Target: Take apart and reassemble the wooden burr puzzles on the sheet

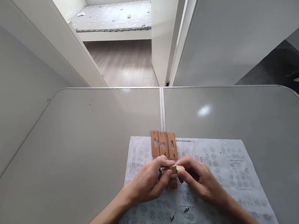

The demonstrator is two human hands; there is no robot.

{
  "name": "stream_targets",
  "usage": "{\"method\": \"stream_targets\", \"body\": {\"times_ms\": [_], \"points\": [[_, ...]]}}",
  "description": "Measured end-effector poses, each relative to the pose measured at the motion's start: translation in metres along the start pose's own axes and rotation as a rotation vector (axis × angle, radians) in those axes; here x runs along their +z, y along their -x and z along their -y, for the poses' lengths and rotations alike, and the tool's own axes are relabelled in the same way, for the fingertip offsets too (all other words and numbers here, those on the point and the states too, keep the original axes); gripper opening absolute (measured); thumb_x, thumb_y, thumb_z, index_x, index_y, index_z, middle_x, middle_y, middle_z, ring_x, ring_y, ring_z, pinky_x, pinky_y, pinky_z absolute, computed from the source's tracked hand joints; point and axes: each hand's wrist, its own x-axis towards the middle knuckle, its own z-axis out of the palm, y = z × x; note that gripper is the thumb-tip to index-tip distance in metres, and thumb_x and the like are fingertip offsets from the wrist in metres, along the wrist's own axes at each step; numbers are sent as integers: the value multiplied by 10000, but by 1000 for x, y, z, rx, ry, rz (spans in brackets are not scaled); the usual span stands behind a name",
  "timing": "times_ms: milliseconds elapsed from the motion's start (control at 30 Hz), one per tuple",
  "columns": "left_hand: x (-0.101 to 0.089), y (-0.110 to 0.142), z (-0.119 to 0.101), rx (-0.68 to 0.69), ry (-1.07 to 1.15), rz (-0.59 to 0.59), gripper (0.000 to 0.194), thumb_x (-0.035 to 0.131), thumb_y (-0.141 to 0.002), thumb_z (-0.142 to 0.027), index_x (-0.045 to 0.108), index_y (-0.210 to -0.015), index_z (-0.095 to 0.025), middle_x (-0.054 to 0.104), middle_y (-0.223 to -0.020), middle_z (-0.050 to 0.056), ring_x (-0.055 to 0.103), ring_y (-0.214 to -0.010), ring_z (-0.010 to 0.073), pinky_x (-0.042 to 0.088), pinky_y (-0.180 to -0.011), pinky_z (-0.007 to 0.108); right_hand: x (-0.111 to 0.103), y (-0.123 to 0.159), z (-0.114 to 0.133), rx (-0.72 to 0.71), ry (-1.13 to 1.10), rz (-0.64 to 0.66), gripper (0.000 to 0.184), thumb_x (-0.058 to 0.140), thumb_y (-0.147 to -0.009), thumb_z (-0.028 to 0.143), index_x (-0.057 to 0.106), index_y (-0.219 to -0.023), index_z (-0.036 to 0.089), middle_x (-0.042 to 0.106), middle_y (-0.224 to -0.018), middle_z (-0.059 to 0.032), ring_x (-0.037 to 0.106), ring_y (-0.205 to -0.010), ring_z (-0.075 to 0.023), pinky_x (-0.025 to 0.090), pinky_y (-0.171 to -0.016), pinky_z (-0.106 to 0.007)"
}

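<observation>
My left hand [147, 181] and my right hand [200, 178] meet over a printed paper sheet [221, 168] and both pinch a small cluster of interlocked wooden puzzle pieces [173, 177]. Fingers of each hand are curled round the cluster, which is partly hidden by them. Just beyond the hands, three flat notched wooden pieces [163, 144] with handwritten numbers lie side by side at the sheet's far edge.
The sheet, printed with many small diagrams, lies on a grey table [76, 142] made of two panels with a seam [161, 107] down the middle. Grey partition walls rise left and right. Beyond the table, a doorway opens onto wooden floor [125, 62].
</observation>
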Motion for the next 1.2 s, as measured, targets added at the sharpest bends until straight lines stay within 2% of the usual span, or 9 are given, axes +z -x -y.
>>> {"method": "stream_targets", "body": {"times_ms": [367,567,800,900,967,1100,1200], "points": [[-1,-3,-1,56,76,-1,113,477,-1122,-216,572,-1183,-224,678,-916,21,637,-730,128,519,-741,257,0,3,0,-18,39,9,268,538,-1132,454,660,-1066,224,628,-725,8,560,-617,-152,411,-573,-278],[0,-2,1,27,103,-2,121,471,-1137,-260,582,-1178,-231,678,-900,13,648,-728,127,509,-732,252,1,1,3,-20,37,12,273,537,-1131,451,650,-1036,222,625,-733,3,553,-623,-155,412,-575,-282],[1,-3,1,32,97,-1,140,462,-1136,-262,577,-1198,-213,716,-934,43,700,-787,150,574,-786,281,2,2,0,-19,20,-7,260,555,-1126,440,639,-1020,219,620,-715,10,563,-620,-150,425,-573,-274],[1,-1,2,-14,86,-6,167,484,-1126,-284,582,-1243,-215,739,-946,50,725,-819,165,594,-809,300,2,1,-1,12,-34,-3,263,561,-1125,450,643,-1025,221,640,-702,15,572,-601,-143,445,-569,-262],[2,0,4,-65,54,2,235,598,-1075,-343,594,-1278,-224,745,-965,49,717,-813,174,592,-782,300,1,1,0,33,-75,-1,258,563,-1127,457,643,-1050,224,670,-710,14,603,-605,-142,468,-579,-254],[4,1,7,-57,43,46,711,915,-813,-457,557,-1394,-257,732,-1072,52,665,-768,159,558,-673,261,1,-1,2,46,-127,-31,241,555,-1136,459,624,-1081,235,715,-724,11,655,-638,-143,495,-606,-246],[5,0,9,-28,50,11,752,942,-797,-399,538,-1420,-277,723,-1111,47,651,-757,141,570,-691,261,1,-1,2,40,-137,-44,216,545,-1144,444,617,-1111,243,709,-704,23,624,-599,-131,467,-565,-236]]}}
